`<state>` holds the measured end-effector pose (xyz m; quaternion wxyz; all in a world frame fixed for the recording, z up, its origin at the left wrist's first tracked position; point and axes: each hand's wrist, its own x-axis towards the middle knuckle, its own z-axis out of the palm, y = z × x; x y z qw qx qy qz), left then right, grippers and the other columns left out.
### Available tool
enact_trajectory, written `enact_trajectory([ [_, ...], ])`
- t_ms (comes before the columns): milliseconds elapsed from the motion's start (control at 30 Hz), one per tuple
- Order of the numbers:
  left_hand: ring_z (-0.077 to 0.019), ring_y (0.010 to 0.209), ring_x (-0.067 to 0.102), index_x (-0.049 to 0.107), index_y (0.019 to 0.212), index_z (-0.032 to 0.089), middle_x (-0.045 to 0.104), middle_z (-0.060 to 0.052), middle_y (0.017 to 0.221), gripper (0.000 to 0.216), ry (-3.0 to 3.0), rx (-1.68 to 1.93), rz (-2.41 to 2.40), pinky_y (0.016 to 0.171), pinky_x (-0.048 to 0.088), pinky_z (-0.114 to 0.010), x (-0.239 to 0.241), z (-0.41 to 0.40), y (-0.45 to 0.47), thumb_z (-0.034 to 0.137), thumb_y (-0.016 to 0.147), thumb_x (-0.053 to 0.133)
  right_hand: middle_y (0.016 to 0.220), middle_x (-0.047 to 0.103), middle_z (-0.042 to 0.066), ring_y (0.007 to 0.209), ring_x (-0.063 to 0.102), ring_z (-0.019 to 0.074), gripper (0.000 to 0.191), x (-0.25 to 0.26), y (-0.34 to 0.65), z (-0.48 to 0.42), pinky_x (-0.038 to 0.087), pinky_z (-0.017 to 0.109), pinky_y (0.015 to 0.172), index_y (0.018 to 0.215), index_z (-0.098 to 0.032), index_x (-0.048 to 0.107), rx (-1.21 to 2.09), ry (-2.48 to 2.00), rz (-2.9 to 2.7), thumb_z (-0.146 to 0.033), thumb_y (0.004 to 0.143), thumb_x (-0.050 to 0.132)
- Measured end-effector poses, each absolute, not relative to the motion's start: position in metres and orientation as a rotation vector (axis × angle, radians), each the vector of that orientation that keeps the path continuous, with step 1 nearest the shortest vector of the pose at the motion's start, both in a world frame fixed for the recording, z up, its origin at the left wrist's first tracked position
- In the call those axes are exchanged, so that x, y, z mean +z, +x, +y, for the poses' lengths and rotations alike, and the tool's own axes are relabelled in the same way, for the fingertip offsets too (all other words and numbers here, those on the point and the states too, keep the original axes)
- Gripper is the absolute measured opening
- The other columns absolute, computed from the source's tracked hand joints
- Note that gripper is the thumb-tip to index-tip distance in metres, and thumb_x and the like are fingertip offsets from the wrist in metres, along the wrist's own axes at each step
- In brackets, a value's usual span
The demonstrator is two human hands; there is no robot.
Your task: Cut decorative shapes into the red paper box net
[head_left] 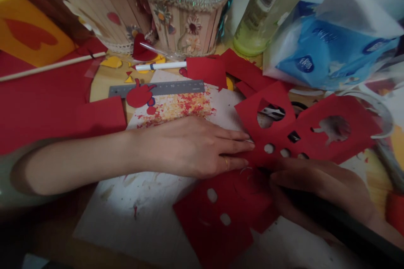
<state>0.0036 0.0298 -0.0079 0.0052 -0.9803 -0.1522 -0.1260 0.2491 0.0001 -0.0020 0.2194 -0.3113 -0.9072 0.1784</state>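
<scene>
My left hand (192, 147) lies flat with fingers stretched out, pressing on a red paper sheet (227, 214) with small cut-out holes. My right hand (318, 189) rests at the lower right with fingers curled close together, touching the same red paper; what it holds, if anything, is hidden. More red paper pieces with cut-out shapes (328, 134) lie just beyond the fingertips. A white sheet (142, 214) speckled with red and yellow scraps lies under everything.
A metal ruler (176, 87) and a red cut-out (139, 96) lie behind my left hand. Two popsicle-stick holders (186, 17), a white pen (160, 66), a wooden stick (50, 67), a green bottle (265, 12) and a blue tissue pack (328, 46) stand at the back.
</scene>
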Motion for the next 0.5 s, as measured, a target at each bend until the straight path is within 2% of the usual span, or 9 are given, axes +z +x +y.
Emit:
enact_trajectory([
  [100, -0.0114, 0.115, 0.059, 0.062, 0.119, 0.024, 0.058, -0.001, 0.131, 0.041, -3.061, -0.425, -0.435, 0.079, 0.051, -0.021, -0.008, 0.030, 0.004, 0.014, 0.102, 0.026, 0.053, 0.055, -0.005, 0.041, 0.055, 0.0119, 0.021, -0.002, 0.247, 0.000, 0.042, 0.022, 0.038, 0.083, -0.030, 0.044, 0.505, -0.881, -2.485, -0.010, 0.080, 0.052],
  [233, -0.0127, 0.110, 0.062, 0.065, 0.113, 0.025, 0.062, 0.000, 0.125, 0.039, -3.004, -0.498, -0.430, 0.074, 0.053, -0.021, -0.009, 0.029, 0.005, 0.014, 0.101, 0.031, 0.059, 0.060, -0.006, 0.042, 0.058, 0.0088, 0.019, -0.001, 0.246, -0.003, 0.044, 0.018, 0.040, 0.087, -0.029, 0.048, 0.577, -0.968, -2.425, -0.014, 0.078, 0.055],
  [500, -0.0199, 0.095, 0.070, 0.072, 0.098, 0.020, 0.071, -0.009, 0.106, 0.025, -2.852, -0.717, -0.504, 0.072, 0.058, -0.028, -0.008, 0.002, 0.015, 0.014, 0.092, 0.049, 0.067, 0.064, -0.009, 0.051, 0.061, 0.0084, 0.018, 0.005, 0.251, -0.001, 0.047, 0.014, 0.046, 0.087, -0.030, 0.053, 0.866, -1.148, -2.344, -0.016, 0.078, 0.059],
])
